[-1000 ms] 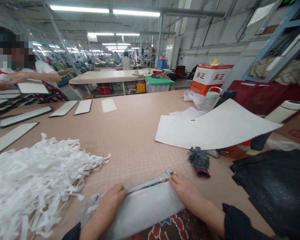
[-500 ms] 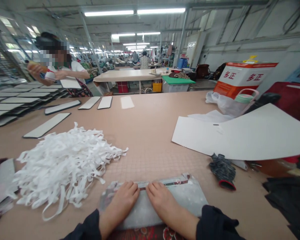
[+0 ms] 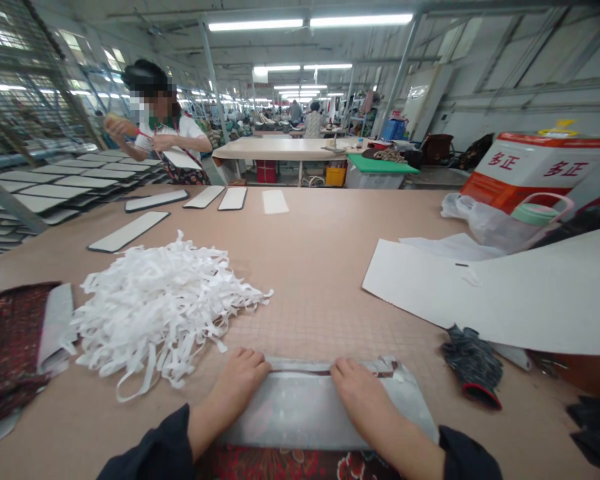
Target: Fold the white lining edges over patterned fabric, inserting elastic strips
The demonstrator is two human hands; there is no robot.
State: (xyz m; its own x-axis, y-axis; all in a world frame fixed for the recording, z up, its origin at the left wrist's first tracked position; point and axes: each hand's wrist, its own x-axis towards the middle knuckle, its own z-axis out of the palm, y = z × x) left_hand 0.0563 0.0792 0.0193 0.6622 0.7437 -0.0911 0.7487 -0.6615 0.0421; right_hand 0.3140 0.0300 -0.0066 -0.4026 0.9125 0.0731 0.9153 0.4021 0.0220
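Note:
In front of me on the table lies a piece of patterned fabric with a grey backing (image 3: 290, 413); dark red floral cloth shows along its near side. Its far edge is folded into a narrow strip. My left hand (image 3: 243, 373) is closed over the left part of this edge, fingers bent together. Further right along the same fold, my right hand (image 3: 355, 387) grips it too. Both thumbs are mostly hidden. A pile of white fabric strips (image 3: 170, 307) lies beyond my left hand. To the right rests a dark grey glove or sleeve with a red rim (image 3: 473, 367).
A large white board (image 3: 505, 287) lies at the right, near a plastic bag (image 3: 480, 217) and an orange-white tin (image 3: 525, 170). Dark red fabric (image 3: 15, 347) sits at far left. White panels (image 3: 130, 232) lie farther back; a co-worker (image 3: 165, 133) holds one.
My hands have moved apart along the folded edge, the left one leftward and the right one rightward. The view has turned left, showing more of the dark red fabric.

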